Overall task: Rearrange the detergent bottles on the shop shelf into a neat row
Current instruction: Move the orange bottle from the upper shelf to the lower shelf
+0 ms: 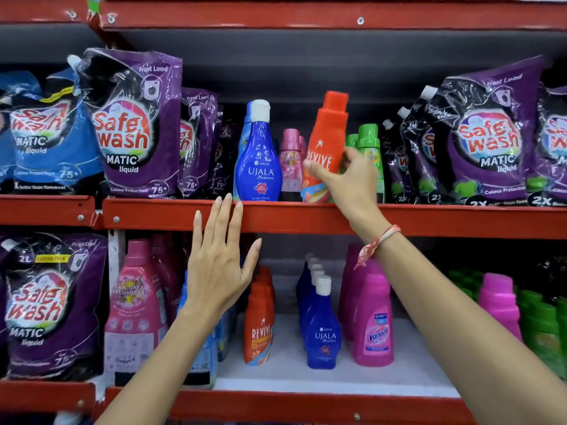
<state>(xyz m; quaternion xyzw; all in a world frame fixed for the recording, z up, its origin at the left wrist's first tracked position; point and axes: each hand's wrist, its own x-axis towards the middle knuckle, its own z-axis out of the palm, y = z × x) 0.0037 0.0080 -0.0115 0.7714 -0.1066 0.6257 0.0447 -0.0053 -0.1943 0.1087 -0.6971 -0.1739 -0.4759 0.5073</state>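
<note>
leaning to the right on the upper red metal shelf (306, 216), the tall orange plastic revive bottle (326, 142) stands between the small pink bottle (290, 161) and the green-capped bottles (366, 142). the right hand (343, 179) wraps its lower body, thumb across the label and fingers behind, a loose but closed hold. its long axis tips top-right, so righting it likely means swinging the cap leftward. the left hand (217, 265) is flat and spread, empty, fingertips at the shelf lip below the upright blue ujala bottle (259, 161).
</note>
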